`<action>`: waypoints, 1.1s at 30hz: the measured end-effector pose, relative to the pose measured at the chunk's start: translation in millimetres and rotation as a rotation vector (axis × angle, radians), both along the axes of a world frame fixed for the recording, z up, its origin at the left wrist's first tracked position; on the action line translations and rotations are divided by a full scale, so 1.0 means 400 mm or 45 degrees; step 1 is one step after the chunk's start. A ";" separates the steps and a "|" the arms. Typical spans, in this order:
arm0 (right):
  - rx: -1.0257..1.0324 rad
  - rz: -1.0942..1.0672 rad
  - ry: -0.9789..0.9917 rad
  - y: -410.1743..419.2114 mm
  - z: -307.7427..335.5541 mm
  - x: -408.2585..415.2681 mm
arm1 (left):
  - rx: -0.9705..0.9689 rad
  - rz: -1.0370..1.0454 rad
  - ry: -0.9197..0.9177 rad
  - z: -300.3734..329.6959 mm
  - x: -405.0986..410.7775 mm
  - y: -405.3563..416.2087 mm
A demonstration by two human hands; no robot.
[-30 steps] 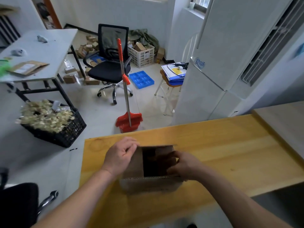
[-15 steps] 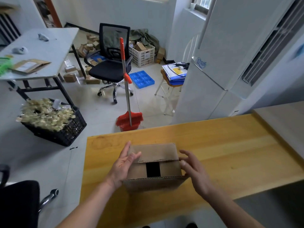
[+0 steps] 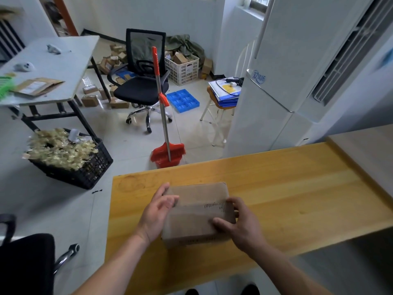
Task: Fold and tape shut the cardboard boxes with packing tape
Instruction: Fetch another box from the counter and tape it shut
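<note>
Box (image 3: 197, 211) sits on the yellow table (image 3: 287, 188), flaps down — my left hand (image 3: 157, 211) rests flat against its left side, fingers loose — my right hand (image 3: 238, 224) grips its right edge.

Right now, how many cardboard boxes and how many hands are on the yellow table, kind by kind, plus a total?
Cardboard box: 1
Hands: 2, left hand and right hand, both touching the box
Total: 3, on the yellow table
</note>
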State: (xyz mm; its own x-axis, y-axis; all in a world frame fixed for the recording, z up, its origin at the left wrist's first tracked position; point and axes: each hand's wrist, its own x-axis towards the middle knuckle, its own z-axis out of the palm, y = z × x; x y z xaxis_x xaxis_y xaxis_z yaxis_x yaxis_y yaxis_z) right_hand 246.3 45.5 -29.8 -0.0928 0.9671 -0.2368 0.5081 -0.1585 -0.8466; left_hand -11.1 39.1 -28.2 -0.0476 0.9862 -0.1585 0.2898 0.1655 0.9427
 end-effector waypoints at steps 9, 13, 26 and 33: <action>-0.322 0.054 0.340 0.011 -0.009 -0.015 | -0.114 0.182 -0.024 -0.044 0.049 -0.019; -0.345 -0.046 0.487 0.013 -0.008 -0.027 | -0.337 0.359 -0.375 -0.045 0.062 -0.010; -0.067 -0.601 0.408 0.048 0.058 0.402 | -0.126 0.105 -0.229 0.027 0.529 0.105; 0.032 -1.047 0.315 -0.006 0.132 0.875 | -0.042 -0.134 -0.206 0.078 1.030 0.163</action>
State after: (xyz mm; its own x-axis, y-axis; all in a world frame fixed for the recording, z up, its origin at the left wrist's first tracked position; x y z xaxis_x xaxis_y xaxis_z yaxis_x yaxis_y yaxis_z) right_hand 596.2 43.0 22.9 0.5941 0.7542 -0.2796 0.0400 -0.3749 -0.9262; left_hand 401.0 104.3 3.0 0.0845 0.9786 -0.1878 0.1524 0.1736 0.9730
